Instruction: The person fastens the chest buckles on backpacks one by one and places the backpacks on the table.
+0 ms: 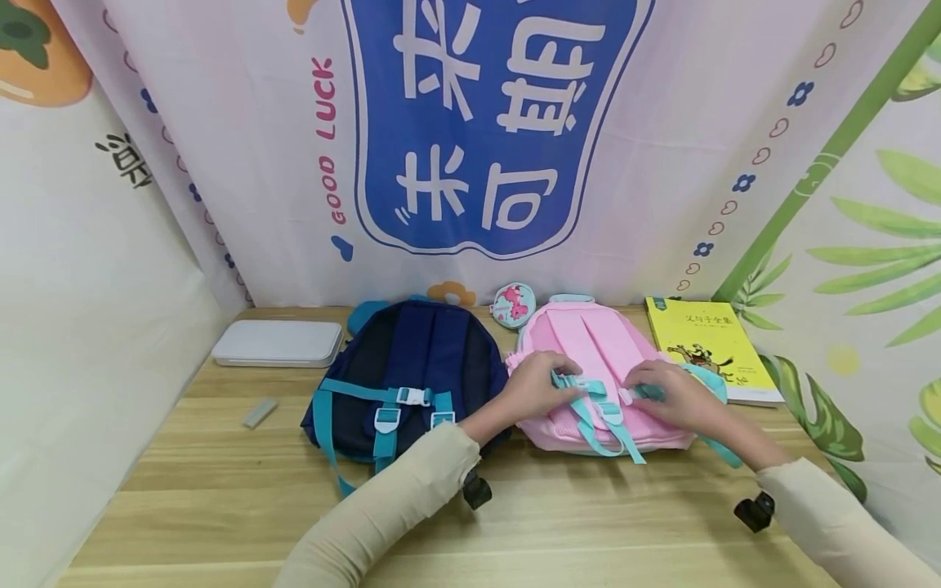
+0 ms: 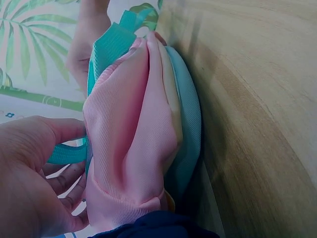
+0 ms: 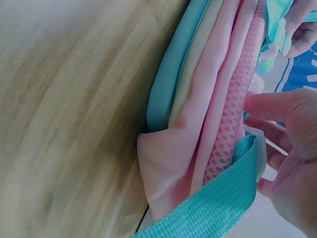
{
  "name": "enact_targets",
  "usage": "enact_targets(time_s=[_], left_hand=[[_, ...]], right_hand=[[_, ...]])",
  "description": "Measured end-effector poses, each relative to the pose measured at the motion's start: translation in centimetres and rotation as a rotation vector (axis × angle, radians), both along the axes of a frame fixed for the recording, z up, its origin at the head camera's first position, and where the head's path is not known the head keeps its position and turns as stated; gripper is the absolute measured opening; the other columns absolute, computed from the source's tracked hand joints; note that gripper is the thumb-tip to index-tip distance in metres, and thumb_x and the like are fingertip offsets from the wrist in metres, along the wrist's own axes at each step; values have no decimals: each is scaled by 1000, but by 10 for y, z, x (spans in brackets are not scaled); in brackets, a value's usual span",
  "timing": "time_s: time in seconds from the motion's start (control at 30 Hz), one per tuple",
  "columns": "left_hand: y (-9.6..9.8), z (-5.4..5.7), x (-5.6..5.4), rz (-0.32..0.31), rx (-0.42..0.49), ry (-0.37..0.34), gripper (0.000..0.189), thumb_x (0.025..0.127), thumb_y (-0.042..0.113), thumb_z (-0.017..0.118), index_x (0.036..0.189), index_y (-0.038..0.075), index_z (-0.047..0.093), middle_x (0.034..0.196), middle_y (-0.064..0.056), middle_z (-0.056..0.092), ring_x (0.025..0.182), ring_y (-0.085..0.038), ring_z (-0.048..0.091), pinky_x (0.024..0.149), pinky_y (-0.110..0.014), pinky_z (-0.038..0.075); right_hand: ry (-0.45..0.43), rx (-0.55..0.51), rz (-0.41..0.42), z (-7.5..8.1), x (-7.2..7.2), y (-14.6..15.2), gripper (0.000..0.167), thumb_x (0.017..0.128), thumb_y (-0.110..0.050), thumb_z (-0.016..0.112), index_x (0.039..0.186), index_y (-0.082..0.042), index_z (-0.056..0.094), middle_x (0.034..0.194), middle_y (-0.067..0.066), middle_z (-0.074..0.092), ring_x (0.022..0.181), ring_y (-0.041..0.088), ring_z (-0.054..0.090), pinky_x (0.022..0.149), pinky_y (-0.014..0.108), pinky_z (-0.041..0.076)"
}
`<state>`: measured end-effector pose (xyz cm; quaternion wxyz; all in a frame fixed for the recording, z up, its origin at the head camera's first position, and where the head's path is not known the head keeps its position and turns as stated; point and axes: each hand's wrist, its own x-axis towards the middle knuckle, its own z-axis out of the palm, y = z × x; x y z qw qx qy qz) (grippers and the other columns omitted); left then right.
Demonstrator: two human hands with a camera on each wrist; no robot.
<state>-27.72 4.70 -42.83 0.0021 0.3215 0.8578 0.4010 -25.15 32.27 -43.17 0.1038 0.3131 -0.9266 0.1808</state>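
Note:
A pink backpack (image 1: 544, 429) lies on the table with its shoulder straps up. My left hand (image 1: 537, 385) pinches a teal strap (image 1: 593, 387) near its buckle, over the left part of the backpack. On the right part, my right hand (image 1: 671, 395) pinches the other teal strap end, beside a small pale buckle piece (image 1: 626, 395). The two hands are apart. In the left wrist view, a teal strap loop (image 2: 68, 154) passes by the thumb and fingers. The right wrist view shows a wide teal strap (image 3: 213, 206) and a whitish slider (image 3: 258, 148) at the fingers.
A navy backpack (image 1: 441, 343) with teal straps lies close on the left. Beyond it are a white case (image 1: 279, 343) and a small grey block (image 1: 260, 412). A round pouch (image 1: 513, 306) and a yellow book (image 1: 706, 327) lie at the back, near the printed cloth (image 1: 279, 204).

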Motion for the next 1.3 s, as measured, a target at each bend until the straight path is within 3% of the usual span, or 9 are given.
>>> enact_targets(time_s=[0.2,0.47,0.63,0.9,1.3], left_hand=[[2,1,-2,-7,43,-6,27,89,18,79,114,5,76,112,-7,76,109,-19,69,95,-28,53],[10,1,-5,-4,140,48,26,89,17,79,113,7,77,112,-6,77,109,-18,68,96,-26,53],[17,3,-8,13,180,69,25,88,16,79,111,7,78,108,-6,76,106,-17,67,94,-24,51],[28,1,-13,61,157,55,24,92,21,77,113,10,77,110,-3,73,107,-15,64,95,-24,48],[39,-1,-14,109,60,73,23,94,27,74,114,15,73,111,-1,68,110,-18,50,95,-30,38]], right_hand=[[-23,-58,-43,2,4,6,28,82,4,80,108,-5,74,105,7,76,97,28,70,84,46,58],[58,-61,-57,19,4,4,29,83,5,77,110,-4,76,108,12,75,100,32,70,83,50,59],[102,-69,-52,30,0,-1,33,82,8,78,112,-6,76,105,9,73,96,27,69,78,43,60],[227,-78,-29,31,-5,-7,38,76,12,81,110,-4,78,100,9,70,90,23,64,73,36,55],[296,-94,-40,20,-6,-9,37,74,8,84,108,-6,79,94,4,69,88,18,57,71,32,47]])
